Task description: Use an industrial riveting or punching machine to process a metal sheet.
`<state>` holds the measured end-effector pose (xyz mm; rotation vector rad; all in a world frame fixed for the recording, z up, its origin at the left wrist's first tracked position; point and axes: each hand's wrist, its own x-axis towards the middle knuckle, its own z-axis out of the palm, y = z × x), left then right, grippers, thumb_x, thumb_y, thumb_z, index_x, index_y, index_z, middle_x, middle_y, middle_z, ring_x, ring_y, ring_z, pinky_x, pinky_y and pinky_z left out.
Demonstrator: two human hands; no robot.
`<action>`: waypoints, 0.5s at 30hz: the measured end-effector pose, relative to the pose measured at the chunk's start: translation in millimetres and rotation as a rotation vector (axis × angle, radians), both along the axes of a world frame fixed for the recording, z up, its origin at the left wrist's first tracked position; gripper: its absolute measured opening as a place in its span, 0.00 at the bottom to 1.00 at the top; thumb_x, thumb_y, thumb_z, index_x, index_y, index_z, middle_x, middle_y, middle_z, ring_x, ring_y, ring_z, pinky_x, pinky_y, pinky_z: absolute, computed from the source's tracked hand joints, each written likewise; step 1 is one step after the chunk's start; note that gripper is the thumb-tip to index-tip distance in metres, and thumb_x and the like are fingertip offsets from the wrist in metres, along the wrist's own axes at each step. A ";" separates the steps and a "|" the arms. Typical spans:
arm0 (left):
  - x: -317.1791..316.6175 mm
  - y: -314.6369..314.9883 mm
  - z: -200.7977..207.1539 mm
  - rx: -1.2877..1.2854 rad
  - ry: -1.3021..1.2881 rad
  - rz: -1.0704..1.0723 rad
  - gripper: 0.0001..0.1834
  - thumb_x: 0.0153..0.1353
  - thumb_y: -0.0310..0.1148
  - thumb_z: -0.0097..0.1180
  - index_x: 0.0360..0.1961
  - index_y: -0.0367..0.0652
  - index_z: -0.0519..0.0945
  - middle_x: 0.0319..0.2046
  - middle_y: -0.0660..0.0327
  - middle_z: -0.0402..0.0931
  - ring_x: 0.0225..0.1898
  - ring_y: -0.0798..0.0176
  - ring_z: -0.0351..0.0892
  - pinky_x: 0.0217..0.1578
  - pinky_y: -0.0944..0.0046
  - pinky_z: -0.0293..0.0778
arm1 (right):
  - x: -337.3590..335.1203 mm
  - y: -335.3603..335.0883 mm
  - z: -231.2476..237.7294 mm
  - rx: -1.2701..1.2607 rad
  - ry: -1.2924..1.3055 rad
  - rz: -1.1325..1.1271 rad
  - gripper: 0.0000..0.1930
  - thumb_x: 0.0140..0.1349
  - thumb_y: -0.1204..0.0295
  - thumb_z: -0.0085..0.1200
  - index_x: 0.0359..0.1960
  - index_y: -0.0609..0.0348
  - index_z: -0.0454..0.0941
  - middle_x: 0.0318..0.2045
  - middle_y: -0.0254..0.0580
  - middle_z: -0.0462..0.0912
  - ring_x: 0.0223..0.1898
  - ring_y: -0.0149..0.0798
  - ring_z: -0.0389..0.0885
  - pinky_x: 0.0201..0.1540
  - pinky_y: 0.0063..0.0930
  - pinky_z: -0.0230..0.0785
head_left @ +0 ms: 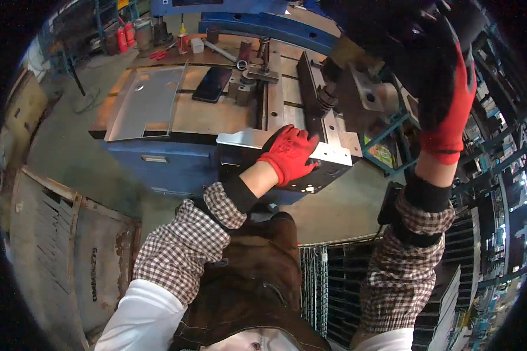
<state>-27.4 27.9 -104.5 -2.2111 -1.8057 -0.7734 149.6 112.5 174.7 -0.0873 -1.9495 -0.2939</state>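
Observation:
My left hand (pixel 290 155), in a red glove with dark fingertips, is closed over the near edge of a bent sheet-metal part (pixel 336 153) on the machine table. Holes show in the part's dark front face. Raised at the upper right is my right hand (pixel 455 111), also red-gloved, against the black body of a drilling machine (pixel 386 35). Its fingers merge with the dark machine, so their grip is hidden. A drill spindle (pixel 328 96) stands over the work, to the right of a dark upright metal strip (pixel 309 82).
On the table lie a flat grey metal sheet (pixel 149 99), a black phone (pixel 212 84), a clamp block (pixel 243 88), a wrench (pixel 221 52) and red-handled pliers (pixel 161 54). Shelving racks (pixel 503 152) line the right side. A metal cabinet (pixel 99 245) stands at lower left.

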 end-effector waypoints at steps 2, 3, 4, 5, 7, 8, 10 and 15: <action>8.2 2.2 2.6 0.009 -0.024 0.004 0.40 0.58 0.53 0.64 0.65 0.37 0.71 0.48 0.48 0.78 0.55 0.45 0.75 0.67 0.48 0.64 | 26.3 19.2 4.7 -0.597 0.099 0.414 0.21 0.73 0.73 0.48 0.67 0.61 0.75 0.64 0.50 0.77 0.60 0.48 0.81 0.64 0.40 0.73; 7.9 1.8 4.4 -0.009 -0.050 0.009 0.40 0.57 0.52 0.65 0.65 0.38 0.71 0.48 0.48 0.78 0.56 0.46 0.75 0.67 0.47 0.64 | 25.8 16.6 6.3 -0.703 0.075 0.571 0.22 0.74 0.71 0.47 0.68 0.61 0.73 0.64 0.50 0.76 0.61 0.48 0.80 0.65 0.41 0.73; 7.3 1.4 6.4 -0.027 -0.076 0.015 0.40 0.56 0.52 0.66 0.64 0.38 0.72 0.49 0.49 0.78 0.56 0.46 0.75 0.67 0.47 0.64 | 26.0 13.5 8.5 -0.807 0.049 0.729 0.23 0.75 0.69 0.47 0.69 0.62 0.71 0.65 0.50 0.76 0.61 0.48 0.79 0.65 0.43 0.73; 6.6 0.9 8.4 -0.044 -0.103 0.022 0.40 0.56 0.52 0.67 0.64 0.39 0.72 0.49 0.49 0.78 0.56 0.46 0.75 0.67 0.47 0.64 | 25.1 11.0 10.5 -0.911 0.021 0.889 0.23 0.77 0.67 0.46 0.70 0.62 0.69 0.65 0.51 0.75 0.62 0.48 0.79 0.65 0.44 0.73; 6.6 0.7 6.1 0.018 -0.082 -0.004 0.40 0.54 0.52 0.68 0.63 0.40 0.73 0.50 0.49 0.78 0.58 0.47 0.75 0.68 0.47 0.64 | 34.5 22.8 15.3 -0.918 -0.045 0.933 0.26 0.78 0.63 0.42 0.73 0.60 0.64 0.68 0.50 0.73 0.66 0.49 0.75 0.68 0.48 0.70; 7.5 1.4 5.3 0.050 -0.072 -0.017 0.40 0.54 0.52 0.68 0.63 0.41 0.74 0.50 0.49 0.78 0.58 0.47 0.75 0.68 0.48 0.64 | 39.7 28.5 19.0 -0.985 -0.171 1.129 0.26 0.79 0.62 0.41 0.73 0.60 0.64 0.69 0.50 0.71 0.68 0.49 0.73 0.70 0.48 0.67; 3.0 0.4 -1.9 0.072 -0.073 -0.016 0.39 0.53 0.52 0.69 0.62 0.43 0.75 0.50 0.49 0.78 0.59 0.47 0.75 0.69 0.47 0.63 | 24.0 8.6 19.5 -1.095 -0.054 1.119 0.26 0.79 0.61 0.41 0.74 0.59 0.63 0.71 0.49 0.70 0.69 0.48 0.71 0.72 0.48 0.65; 0.9 -7.6 -1.0 0.038 -0.096 0.048 0.37 0.52 0.53 0.68 0.62 0.46 0.77 0.51 0.48 0.79 0.60 0.46 0.74 0.72 0.46 0.58 | 10.1 -6.2 15.4 -1.006 0.411 0.553 0.27 0.79 0.60 0.44 0.74 0.57 0.63 0.68 0.44 0.73 0.66 0.43 0.73 0.68 0.43 0.68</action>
